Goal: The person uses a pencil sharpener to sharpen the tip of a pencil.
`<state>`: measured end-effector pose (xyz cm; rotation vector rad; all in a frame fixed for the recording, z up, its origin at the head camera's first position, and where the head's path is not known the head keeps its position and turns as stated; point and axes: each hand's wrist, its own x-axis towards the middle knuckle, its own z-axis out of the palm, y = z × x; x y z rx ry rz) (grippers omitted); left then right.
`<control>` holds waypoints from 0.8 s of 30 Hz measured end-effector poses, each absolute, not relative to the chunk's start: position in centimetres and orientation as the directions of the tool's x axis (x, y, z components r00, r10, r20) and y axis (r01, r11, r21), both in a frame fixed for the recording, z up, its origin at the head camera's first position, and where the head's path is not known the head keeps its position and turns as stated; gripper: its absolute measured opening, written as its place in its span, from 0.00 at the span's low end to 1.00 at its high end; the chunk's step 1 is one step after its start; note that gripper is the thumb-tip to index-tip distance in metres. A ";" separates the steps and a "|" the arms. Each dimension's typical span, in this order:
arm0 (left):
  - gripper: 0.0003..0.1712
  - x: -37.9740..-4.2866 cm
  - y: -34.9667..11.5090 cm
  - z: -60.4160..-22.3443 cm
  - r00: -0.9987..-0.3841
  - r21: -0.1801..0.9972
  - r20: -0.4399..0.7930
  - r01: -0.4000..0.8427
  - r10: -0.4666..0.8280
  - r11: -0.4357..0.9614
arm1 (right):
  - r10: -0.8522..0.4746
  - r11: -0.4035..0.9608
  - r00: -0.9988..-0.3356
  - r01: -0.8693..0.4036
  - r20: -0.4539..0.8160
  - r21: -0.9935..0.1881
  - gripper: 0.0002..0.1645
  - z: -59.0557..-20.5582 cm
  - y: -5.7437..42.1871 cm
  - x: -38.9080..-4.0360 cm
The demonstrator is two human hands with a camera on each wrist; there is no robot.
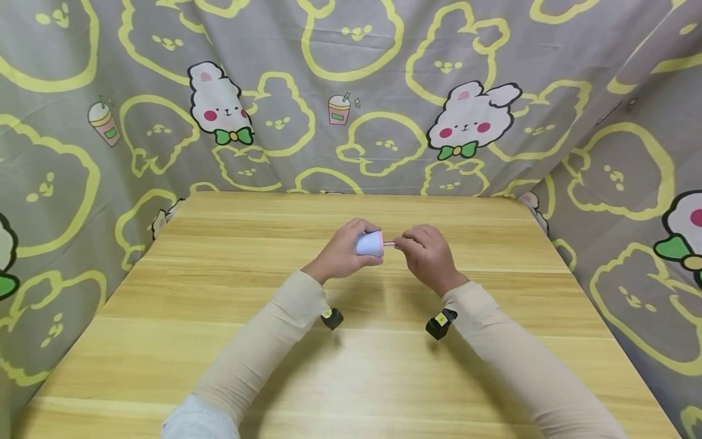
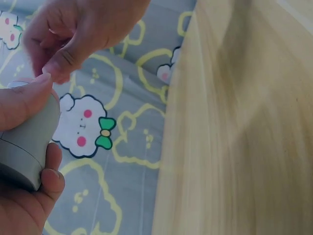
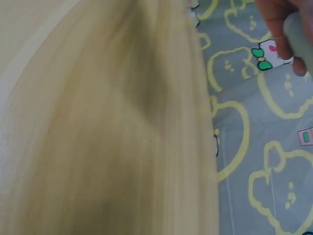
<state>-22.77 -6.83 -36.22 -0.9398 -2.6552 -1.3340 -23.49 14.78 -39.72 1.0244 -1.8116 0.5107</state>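
My left hand (image 1: pixel 341 249) grips a small lavender tapered cylinder (image 1: pixel 368 244) with a pink rim, held on its side above the table. From the rim end sticks out a thin pinkish rod (image 1: pixel 389 243), its outer end pinched between thumb and fingers of my right hand (image 1: pixel 429 253). How deep the rod goes inside is hidden. In the left wrist view the cylinder (image 2: pixel 27 139) looks grey, with a seam near its base, and the thumb (image 2: pixel 22 104) lies along it. The right wrist view catches only part of the cylinder (image 3: pixel 299 38) and the holding fingers.
Below both hands spreads a wood-grain table (image 1: pixel 351 378). A grey curtain (image 1: pixel 384 91) with yellow outlines and white rabbits hangs behind it and along both sides. Each wrist carries a small black camera, one on the left (image 1: pixel 332 318) and one on the right (image 1: pixel 440 324).
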 end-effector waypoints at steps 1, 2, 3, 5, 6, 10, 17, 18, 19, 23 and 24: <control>0.29 -22.8 -6.8 -36.3 -0.817 0.722 0.277 0.524 0.506 0.451 | -0.415 0.565 -0.176 -0.818 0.893 0.102 0.15 -39.8 14.7 -23.5; 0.29 -22.8 -6.7 -36.4 -0.815 0.719 0.278 0.528 0.509 0.453 | -0.406 0.571 -0.162 -0.814 0.899 0.111 0.14 -39.9 14.7 -23.5; 0.29 -22.8 -6.7 -36.5 -0.812 0.713 0.282 0.534 0.511 0.455 | -0.398 0.581 -0.156 -0.806 0.904 0.117 0.13 -40.0 14.6 -23.5; 0.29 -22.8 -6.6 -36.6 -0.804 0.698 0.296 0.551 0.516 0.458 | -0.389 0.599 -0.152 -0.791 0.909 0.124 0.12 -40.1 14.3 -23.5; 0.29 -22.9 -6.6 -36.7 -0.800 0.688 0.306 0.560 0.516 0.462 | -0.387 0.606 -0.157 -0.786 0.909 0.122 0.12 -40.1 14.2 -23.4; 0.28 -22.9 -6.7 -36.9 -0.783 0.659 0.348 0.595 0.515 0.460 | -0.387 0.626 -0.203 -0.774 0.899 0.094 0.11 -39.9 13.8 -23.2; 0.28 -22.8 -7.1 -37.2 -0.760 0.623 0.399 0.635 0.513 0.457 | -0.422 0.648 -0.398 -0.760 0.815 -0.036 0.11 -39.1 13.6 -22.7; 0.28 -22.8 -7.1 -37.3 -0.756 0.619 0.409 0.642 0.512 0.453 | -0.429 0.651 -0.423 -0.758 0.799 -0.052 0.11 -39.0 13.5 -22.7; 0.28 -22.9 -7.1 -37.4 -0.751 0.616 0.418 0.648 0.511 0.448 | -0.430 0.656 -0.447 -0.752 0.784 -0.068 0.12 -38.8 13.5 -22.6; 0.27 -22.9 -7.1 -37.6 -0.730 0.599 0.456 0.675 0.509 0.431 | -0.446 0.686 -0.521 -0.721 0.728 -0.096 0.12 -38.4 13.4 -22.5; 0.27 -22.9 -7.1 -37.6 -0.723 0.594 0.464 0.682 0.511 0.426 | -0.448 0.697 -0.533 -0.711 0.718 -0.094 0.12 -38.4 13.4 -22.5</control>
